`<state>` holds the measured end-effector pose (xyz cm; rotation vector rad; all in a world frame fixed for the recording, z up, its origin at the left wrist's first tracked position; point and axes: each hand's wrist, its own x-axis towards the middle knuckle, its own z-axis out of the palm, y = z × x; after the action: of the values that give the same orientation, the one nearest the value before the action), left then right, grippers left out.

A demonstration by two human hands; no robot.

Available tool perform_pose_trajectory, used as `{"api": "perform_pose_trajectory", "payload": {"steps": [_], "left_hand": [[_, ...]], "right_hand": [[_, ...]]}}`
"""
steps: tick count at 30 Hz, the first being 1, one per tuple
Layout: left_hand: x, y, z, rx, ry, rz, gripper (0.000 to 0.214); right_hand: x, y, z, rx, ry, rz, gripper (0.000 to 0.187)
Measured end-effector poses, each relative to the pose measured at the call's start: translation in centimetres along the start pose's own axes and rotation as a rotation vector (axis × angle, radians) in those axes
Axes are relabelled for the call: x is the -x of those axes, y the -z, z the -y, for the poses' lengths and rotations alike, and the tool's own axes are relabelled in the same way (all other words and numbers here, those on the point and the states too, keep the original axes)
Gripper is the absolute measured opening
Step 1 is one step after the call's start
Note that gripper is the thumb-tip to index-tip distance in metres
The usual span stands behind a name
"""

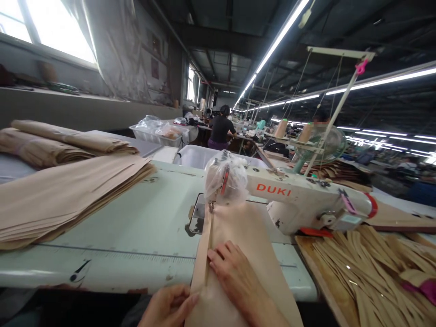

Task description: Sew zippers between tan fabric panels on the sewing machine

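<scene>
A beige fabric piece (245,245) runs from the table's near edge up under the needle of a white DUKI sewing machine (306,200). A narrow beige strip (203,254) lies along its left edge. My right hand (235,274) rests flat on the fabric with fingers stretched out, fingertips beside the strip. My left hand (168,306) pinches the near end of the fabric's left edge at the table's front. The machine's head is wrapped in clear plastic (225,179).
Stacks of beige cut pieces (64,195) fill the table's left side. A tray of narrow tan strips (371,268) sits at the right. White plastic bins (160,134) and thread cones (281,128) stand behind. A person in black (220,129) works farther back.
</scene>
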<state>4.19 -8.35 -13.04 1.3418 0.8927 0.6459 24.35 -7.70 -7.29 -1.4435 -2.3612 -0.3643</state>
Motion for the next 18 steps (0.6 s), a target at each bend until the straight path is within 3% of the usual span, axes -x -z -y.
{"api": "perform_pose_trajectory", "payload": {"steps": [3,5,9,12,15,18], "left_hand": [[-0.1,-0.8,0.3,0.077,0.015,-0.061,0.068],[0.0,-1.0,0.0,0.142,0.05,-0.038,0.066],[0.0,-1.1,-1.2,0.218,0.061,-0.017,0.061],[-0.1,-1.5,-2.2,0.215,0.021,-0.042,0.059],[0.0,-1.5,-2.8,0.102,-0.026,-0.028,0.059],[0.2,-0.9,-2.9,0.052,0.04,-0.029,0.067]], "right_hand": [[0.2,0.5,-0.4,0.053,-0.146,-0.06,0.009],[1.2,1.3,0.0,0.017,-0.205,-0.091,0.016],[4.5,0.5,2.7,-0.078,0.03,-0.287,0.039],[6.1,-1.5,5.0,-0.027,0.011,-0.42,0.041],[6.2,-1.0,5.5,-0.155,-0.055,-0.309,0.041],[5.1,2.3,4.2,-0.491,-0.154,-0.083,0.035]]}}
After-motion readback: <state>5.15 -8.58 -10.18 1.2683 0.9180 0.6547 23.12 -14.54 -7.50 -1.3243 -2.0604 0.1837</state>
